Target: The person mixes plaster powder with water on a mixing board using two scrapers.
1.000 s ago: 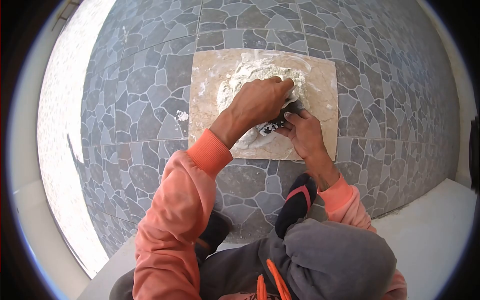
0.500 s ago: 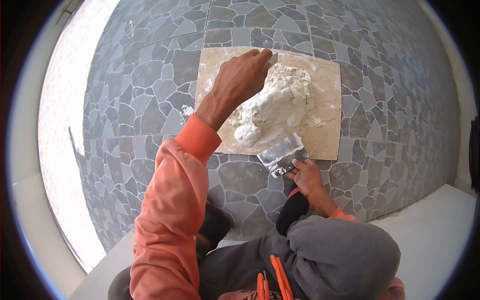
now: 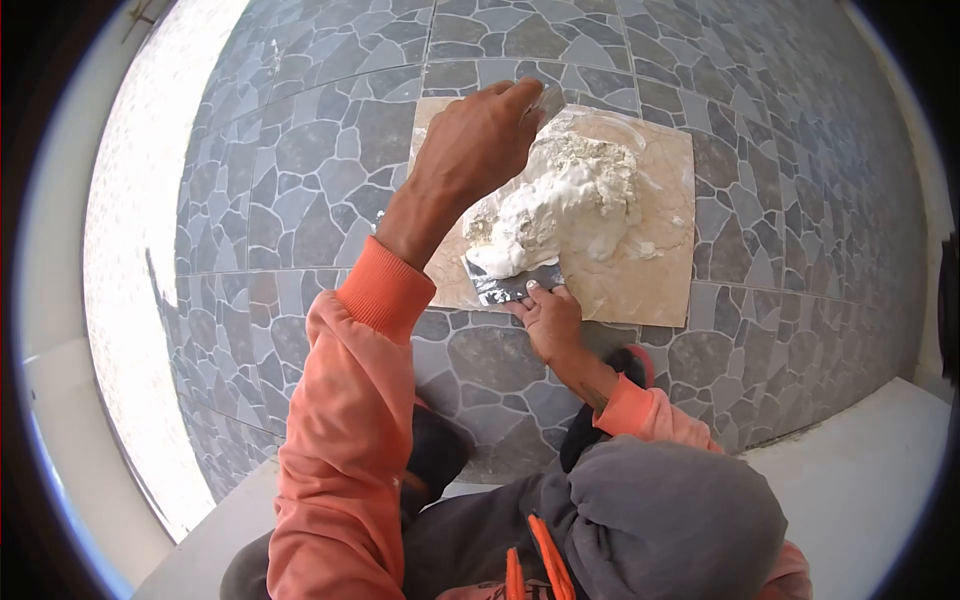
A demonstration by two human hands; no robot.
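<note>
Nearest the camera is a grey-clad knee [image 3: 660, 520], with two orange cords [image 3: 545, 565] hanging beside it. The person crouches on a pale ledge [image 3: 860, 470] at the edge of a floor [image 3: 300, 200] tiled in a grey stone pattern. A black sandal [image 3: 630, 362] with a red strap sits on the floor just past the knee, and a second dark shoe [image 3: 435, 450] shows under the left sleeve [image 3: 340, 430].

From the right sleeve [image 3: 650, 415] the right hand [image 3: 548, 322] reaches forward, low over the floor. It is clamped on a scraper [image 3: 505, 287], with its fingertips pressed onto the back of the metal blade. The blade lies nearly flat on the near edge of a beige slab [image 3: 640, 290] and is smeared with white. Its far edge touches the near end of the paste [image 3: 570, 205].

The paste is a thick white heap, wet and glossy on its near side and drier and crumbly on the far side. It lies on the middle of the slab, running from the scraper toward the far edge. The slab itself lies flat on the floor, with bare beige showing along its right and near sides.

The left hand [image 3: 470, 150] is raised above the slab's far left corner, well apart from the right hand. Its back is toward the camera and its fingers are curled in. A pale sliver shows by its fingertips, but I cannot tell whether it grips anything.
</note>
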